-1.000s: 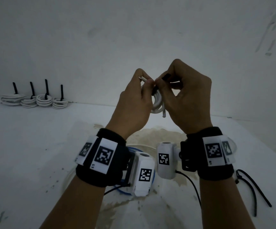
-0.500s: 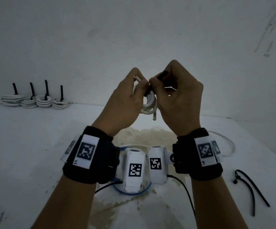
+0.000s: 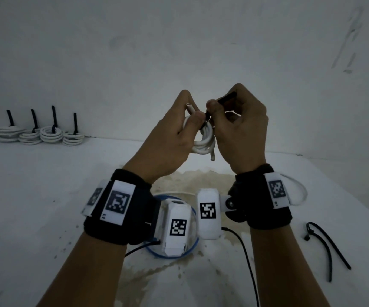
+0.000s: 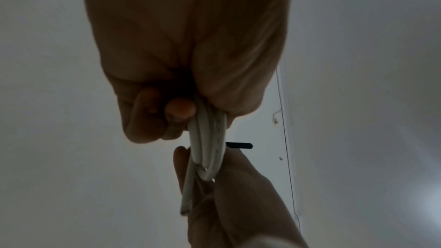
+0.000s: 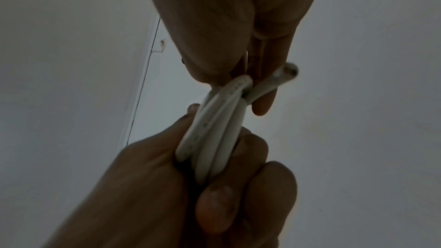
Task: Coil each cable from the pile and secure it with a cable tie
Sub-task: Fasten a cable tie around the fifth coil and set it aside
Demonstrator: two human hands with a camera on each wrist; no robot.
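Both hands are raised above the white table (image 3: 35, 196), at about 12 o'clock from the wrist cameras. The left hand (image 3: 170, 138) has fingers and thumb curled round a small white cable coil (image 3: 204, 141), gripping it on the 9 o'clock side. The right hand (image 3: 241, 131) pinches a black cable tie (image 3: 225, 99) between thumb and forefinger at the coil's 12 o'clock; the strap's free end sticks out toward 2 o'clock.

Only the head view shows the table: four tied coils (image 3: 37, 135) at 10 o'clock, each with a black strap standing upright, two loose ties (image 3: 327, 247) at 4 o'clock, a blue cable loop (image 3: 192, 247) beneath the wrists and a white loose cable (image 3: 298, 191) just behind the right wristband. The left wrist view shows what the head view hides: the left fingertips (image 4: 180, 109) folded against the bundled strands (image 4: 210, 142), and one cut cable end (image 4: 186, 208) hanging toward 6 o'clock. The right wrist view shows three side-by-side turns of the coil (image 5: 214, 139) and the other cut end (image 5: 286, 72) at 1 o'clock.

Faint print runs along the cable jacket, too blurred to read. The wristbands carry black-and-white square marker codes (image 3: 118, 201), no legible words
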